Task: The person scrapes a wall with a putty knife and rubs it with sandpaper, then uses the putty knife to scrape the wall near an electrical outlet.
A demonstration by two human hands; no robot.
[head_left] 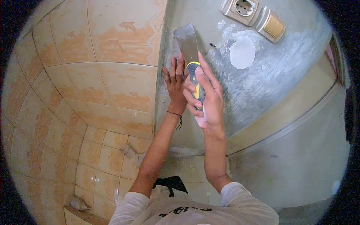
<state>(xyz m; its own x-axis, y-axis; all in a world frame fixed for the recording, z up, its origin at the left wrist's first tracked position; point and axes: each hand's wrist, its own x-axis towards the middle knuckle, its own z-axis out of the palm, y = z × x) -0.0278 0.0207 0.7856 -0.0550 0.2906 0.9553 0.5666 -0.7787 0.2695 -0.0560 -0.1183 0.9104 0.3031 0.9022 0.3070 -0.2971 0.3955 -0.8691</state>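
Note:
My right hand [206, 93] is wrapped round the grey and yellow handle of a putty knife [186, 43]. Its wide metal blade points up, near the edge where the tiles meet the grey wall [240, 97]. Just left of it, my left hand [175, 82] lies with fingers spread against the wall, partly behind the right hand and holding nothing. A thin dark cord circles the left wrist. To the right of the blade, a round white patch of filler [242, 53] stands out on the wall, with pale smears around it.
A power socket [243, 8] and a light switch [273, 26] are mounted at the upper right. Tiles with orange dolphin patterns [123, 41] cover the left wall. At lower left, a rounded pale object [78, 203] rests on a tiled ledge. A pale band [281, 116] crosses the right side.

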